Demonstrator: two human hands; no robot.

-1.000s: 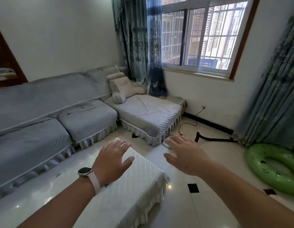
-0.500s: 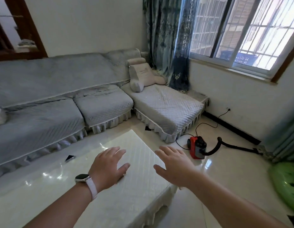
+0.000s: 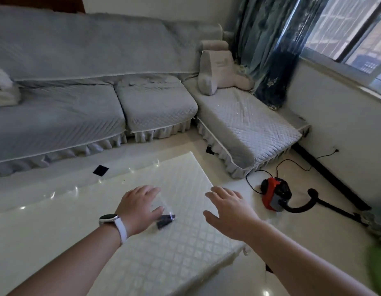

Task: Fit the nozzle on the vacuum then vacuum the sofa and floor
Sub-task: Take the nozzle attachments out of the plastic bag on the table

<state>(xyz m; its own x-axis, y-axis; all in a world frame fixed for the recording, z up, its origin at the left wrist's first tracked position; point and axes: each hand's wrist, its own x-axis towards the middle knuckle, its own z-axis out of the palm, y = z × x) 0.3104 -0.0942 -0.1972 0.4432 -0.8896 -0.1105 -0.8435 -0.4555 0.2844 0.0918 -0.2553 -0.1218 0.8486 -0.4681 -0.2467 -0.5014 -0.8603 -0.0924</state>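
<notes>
A small black nozzle (image 3: 165,220) in a clear plastic wrap lies on the white quilted coffee table (image 3: 168,259). My left hand (image 3: 140,207) hovers over it, fingers spread, thumb just above the nozzle; whether it touches is unclear. To the right, my right hand (image 3: 230,212) is held open over the table's right edge, holding nothing. The red and black vacuum (image 3: 275,196) sits on the glossy floor (image 3: 300,248) to the right, its black hose (image 3: 309,199) curving away and its cord running to the wall. The grey sofa (image 3: 100,112) fills the back.
A pale support pillow (image 3: 219,71) sits in the sofa's corner and a white bundle (image 3: 4,88) at its left end. Blue curtains (image 3: 264,45) hang by the window. A green inflatable ring (image 3: 377,272) lies at the lower right. The coffee table stands close in front of me.
The view has swung down and left, bringing the table nearer. The black nozzle has come into sight under my left hand. Both hands stay spread over the table.
</notes>
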